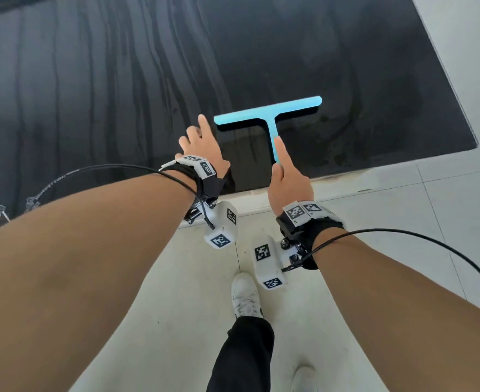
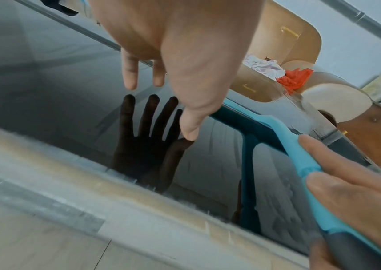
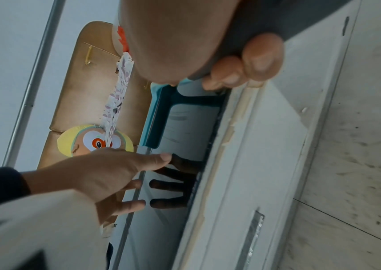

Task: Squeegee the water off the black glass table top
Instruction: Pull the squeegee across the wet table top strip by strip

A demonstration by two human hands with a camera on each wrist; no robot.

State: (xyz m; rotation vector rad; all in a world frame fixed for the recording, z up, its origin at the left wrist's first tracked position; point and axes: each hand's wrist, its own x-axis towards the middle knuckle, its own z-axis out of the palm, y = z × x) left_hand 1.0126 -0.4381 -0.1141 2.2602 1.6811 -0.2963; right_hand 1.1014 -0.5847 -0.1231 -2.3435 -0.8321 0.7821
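Note:
The black glass table top (image 1: 91, 80) carries long water streaks across its left and middle parts. A light blue T-shaped squeegee (image 1: 267, 110) lies with its blade on the glass near the table's front right corner. My right hand (image 1: 282, 165) grips its handle, with the index finger stretched along the stem; the other fingers (image 3: 242, 69) curl round the dark grey grip. My left hand (image 1: 202, 142) is open with spread fingers, just left of the blade. Its thumb tip (image 2: 191, 131) meets its reflection on the glass, while the other fingertips (image 2: 129, 84) sit slightly above.
The table's near edge (image 1: 346, 172) runs just behind my wrists, above pale floor tiles (image 1: 403, 207) and my white shoe (image 1: 244, 295). Beyond the far edge stand a tan padded seat (image 2: 284, 36), a white paper roll (image 2: 337, 102) and a yellow plush toy (image 3: 94, 140).

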